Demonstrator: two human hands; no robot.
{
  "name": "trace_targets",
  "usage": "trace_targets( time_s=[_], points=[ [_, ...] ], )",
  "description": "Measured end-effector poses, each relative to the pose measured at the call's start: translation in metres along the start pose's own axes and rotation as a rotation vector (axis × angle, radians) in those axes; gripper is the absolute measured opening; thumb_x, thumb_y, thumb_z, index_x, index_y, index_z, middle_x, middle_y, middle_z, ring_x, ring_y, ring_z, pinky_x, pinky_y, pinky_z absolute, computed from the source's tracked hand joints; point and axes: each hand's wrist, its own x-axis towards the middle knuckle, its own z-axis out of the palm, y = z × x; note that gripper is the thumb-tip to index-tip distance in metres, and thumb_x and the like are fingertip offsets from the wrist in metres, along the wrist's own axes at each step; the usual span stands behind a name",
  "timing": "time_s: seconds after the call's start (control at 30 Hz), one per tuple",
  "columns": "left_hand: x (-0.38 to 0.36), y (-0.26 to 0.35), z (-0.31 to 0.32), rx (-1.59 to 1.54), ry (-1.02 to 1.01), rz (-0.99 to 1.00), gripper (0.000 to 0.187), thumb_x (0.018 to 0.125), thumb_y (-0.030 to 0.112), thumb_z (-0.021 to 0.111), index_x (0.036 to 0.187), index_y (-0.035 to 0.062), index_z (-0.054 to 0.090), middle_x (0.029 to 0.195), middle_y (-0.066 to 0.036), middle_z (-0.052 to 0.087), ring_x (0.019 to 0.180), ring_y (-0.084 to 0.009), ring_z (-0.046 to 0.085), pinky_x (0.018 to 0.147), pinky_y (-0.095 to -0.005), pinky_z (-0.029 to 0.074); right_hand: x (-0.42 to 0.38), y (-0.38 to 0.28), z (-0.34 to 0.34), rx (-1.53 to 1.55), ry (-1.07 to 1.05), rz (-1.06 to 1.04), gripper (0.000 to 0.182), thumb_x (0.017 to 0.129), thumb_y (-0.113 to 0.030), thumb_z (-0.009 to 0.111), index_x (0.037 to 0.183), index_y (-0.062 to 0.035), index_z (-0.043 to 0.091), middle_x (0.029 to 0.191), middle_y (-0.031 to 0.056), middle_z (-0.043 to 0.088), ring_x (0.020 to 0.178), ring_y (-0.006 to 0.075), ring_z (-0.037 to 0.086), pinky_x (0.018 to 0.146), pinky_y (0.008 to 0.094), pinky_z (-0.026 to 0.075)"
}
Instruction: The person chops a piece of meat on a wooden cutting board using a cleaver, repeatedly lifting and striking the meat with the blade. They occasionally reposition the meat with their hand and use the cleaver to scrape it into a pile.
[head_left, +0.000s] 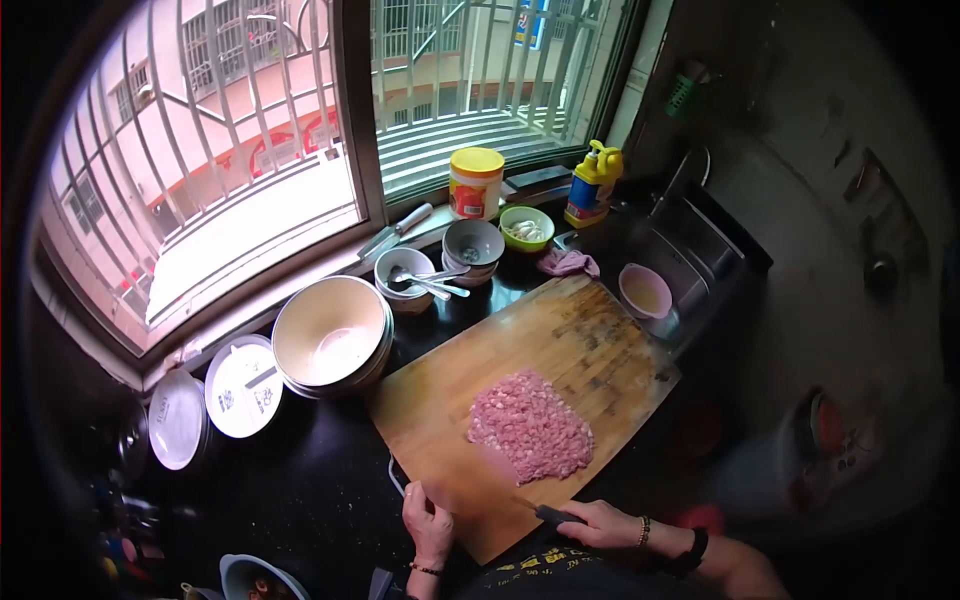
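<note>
The right hand (598, 524) is closing around the dark handle of a knife (520, 497), whose blade is blurring across the near part of the cutting board (560, 335); the left hand (428, 520) is resting flat with its fingers loosely spread on the board's near corner, gripping nothing. The minced meat (530, 425) is lying in a flattened pink patch just beyond both hands, near the middle of the board, closest to the knife blade and a little to the right of the left hand. The board is sitting at an angle on the dark tabletop (300, 480). Farther out, to the left of the board, a stack of large bowls (332, 335) is standing beside two white lids (243, 385). Past the far edge, small bowls with spoons (410, 272) are sitting by the window, along with a green bowl (527, 226), a yellow-lidded jar (476, 182) and a yellow bottle (594, 185). A pink bowl (645, 291) is sitting at the board's right corner
</note>
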Motion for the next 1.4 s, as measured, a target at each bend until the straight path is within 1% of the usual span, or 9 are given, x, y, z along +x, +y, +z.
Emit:
trace_targets(
  time_s=[0.13, 0.2, 0.47, 0.63, 0.87, 1.0, 1.13, 1.23, 1.4],
  points=[
    [-0.016, 0.024, -0.021, -0.108, 0.086, -0.109, 0.013, 0.084, 0.003, 0.058, 0.095, -0.0003, 0.063, 0.090, -0.012, 0.059, 0.084, -0.0202, 0.059, 0.075, -0.0285, 0.047, -0.008, 0.025, -0.024, -0.010, -0.208, -0.158, 0.039, 0.091, -0.040, 0.054, 0.109, -0.0060, 0.056, 0.082, 0.0180, 0.064, 0.079, 0.0338, 0.064, 0.069, 0.0397, 0.049],
    [-0.031, 0.027, -0.028, 0.010, -0.087, -0.085, 0.038, 0.086, 0.009, 0.060, 0.122, 0.0030, 0.051, 0.107, -0.010, 0.054, 0.088, -0.0208, 0.054, 0.077, -0.0306, 0.046, -0.004, 0.038, -0.047, -0.112, -0.349, -0.130, 0.040, 0.089, -0.042, 0.055, 0.106, -0.0067, 0.057, 0.081, 0.0172, 0.064, 0.078, 0.0335, 0.063, 0.068, 0.0394, 0.049],
    [-0.055, 0.069, 0.068, 0.035, -0.182, -0.051, 0.034, 0.077, 0.004, 0.068, 0.109, 0.0011, 0.056, 0.108, -0.017, 0.052, 0.098, -0.0296, 0.054, 0.080, -0.0352, 0.047, 0.046, 0.105, -0.152, -0.354, -0.389, -0.440, 0.040, 0.087, -0.048, 0.056, 0.101, -0.0102, 0.058, 0.076, 0.0172, 0.063, 0.071, 0.0361, 0.062, 0.063, 0.0432, 0.048],
    [-0.039, 0.086, 0.106, 0.283, -0.032, 0.122, 0.019, 0.077, 0.003, 0.066, 0.096, -0.0010, 0.063, 0.094, -0.014, 0.060, 0.081, -0.0259, 0.060, 0.071, -0.0322, 0.048, 0.107, 0.099, -0.198, -0.528, -0.463, -0.657, 0.039, 0.087, -0.048, 0.054, 0.091, -0.0096, 0.054, 0.073, 0.0169, 0.061, 0.072, 0.0378, 0.060, 0.061, 0.0476, 0.046],
    [-0.017, 0.089, 0.112, 0.339, 0.129, 0.035, 0.014, 0.074, 0.003, 0.069, 0.088, 0.0006, 0.067, 0.087, -0.015, 0.063, 0.081, -0.0281, 0.061, 0.070, -0.0339, 0.048, 0.175, 0.048, -0.225, -0.714, -0.492, -0.856, 0.042, 0.087, -0.052, 0.053, 0.089, -0.0100, 0.056, 0.078, 0.0169, 0.063, 0.072, 0.0391, 0.060, 0.063, 0.0481, 0.047],
    [0.003, 0.107, 0.108, 0.452, 0.222, 0.113, 0.009, 0.077, 0.002, 0.067, 0.086, 0.0002, 0.067, 0.082, -0.014, 0.062, 0.072, -0.0282, 0.061, 0.066, -0.0328, 0.047, 0.190, 0.009, -0.239, -0.669, -0.598, -0.749, 0.046, 0.084, -0.051, 0.058, 0.091, -0.0056, 0.062, 0.078, 0.0174, 0.064, 0.082, 0.0353, 0.061, 0.070, 0.0429, 0.047],
    [0.022, 0.108, 0.115, 0.306, 0.335, -0.117, 0.011, 0.083, 0.003, 0.061, 0.092, -0.0025, 0.062, 0.088, -0.012, 0.060, 0.078, -0.0207, 0.062, 0.069, -0.0286, 0.050, 0.234, 0.015, -0.234, -0.483, -0.705, -0.657, 0.048, 0.084, -0.052, 0.058, 0.087, -0.0045, 0.065, 0.068, 0.0090, 0.061, 0.059, 0.0215, 0.059, 0.054, 0.0351, 0.046],
    [0.011, 0.103, 0.107, 0.370, 0.410, -0.074, 0.015, 0.085, 0.002, 0.057, 0.099, -0.0028, 0.059, 0.092, -0.011, 0.057, 0.082, -0.0194, 0.061, 0.072, -0.0286, 0.050, 0.237, 0.015, -0.236, -0.233, -0.781, -0.199, 0.040, 0.089, -0.048, 0.053, 0.083, -0.0092, 0.062, 0.062, -0.0008, 0.051, 0.050, 0.0081, 0.047, 0.043, 0.0245, 0.038],
    [-0.070, 0.097, 0.079, 0.237, 0.540, -0.243, 0.011, 0.088, 0.002, 0.055, 0.096, -0.0046, 0.059, 0.089, -0.006, 0.056, 0.080, -0.0120, 0.059, 0.070, -0.0241, 0.048, 0.180, 0.037, -0.231, 0.122, -0.723, -0.138, 0.031, 0.095, -0.039, 0.048, 0.092, -0.0092, 0.058, 0.064, -0.0031, 0.046, 0.048, 0.0057, 0.040, 0.043, 0.0212, 0.036]
  ],
)
